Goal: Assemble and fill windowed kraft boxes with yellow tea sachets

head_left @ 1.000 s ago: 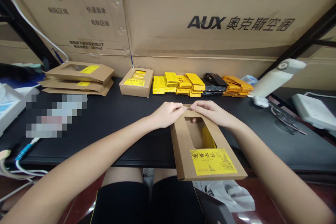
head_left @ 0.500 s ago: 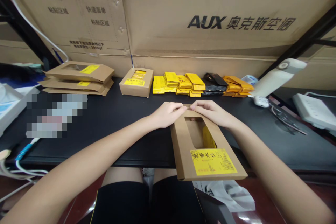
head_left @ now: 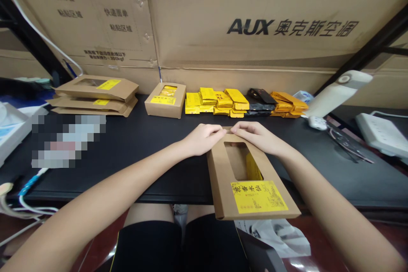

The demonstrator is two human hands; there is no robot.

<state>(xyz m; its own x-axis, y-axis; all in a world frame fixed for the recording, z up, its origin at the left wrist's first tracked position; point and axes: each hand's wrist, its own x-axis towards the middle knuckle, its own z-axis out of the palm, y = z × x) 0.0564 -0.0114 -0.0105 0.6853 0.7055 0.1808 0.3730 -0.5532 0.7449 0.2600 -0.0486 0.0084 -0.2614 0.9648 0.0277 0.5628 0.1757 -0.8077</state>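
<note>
A brown cardboard box (head_left: 219, 178) with a cut-out window and a yellow label (head_left: 259, 196) lies at the table's front edge, its near end sticking out past the edge. Through the window something yellow shows inside. My left hand (head_left: 204, 138) grips the left side of the box's far end, fingers closed. Beside it, my right hand (head_left: 255, 135) is closed on the right side of that same end. The thumbs nearly meet there, and the fingertips are partly hidden.
Flat brown boxes (head_left: 95, 89) are stacked at the back left. A smaller windowed box (head_left: 164, 108), yellow packets (head_left: 207, 97), black packets (head_left: 260, 102) and orange packets (head_left: 288, 104) line the back. At the right are a white bottle (head_left: 338, 93), glasses (head_left: 346, 142) and a power strip (head_left: 382, 134).
</note>
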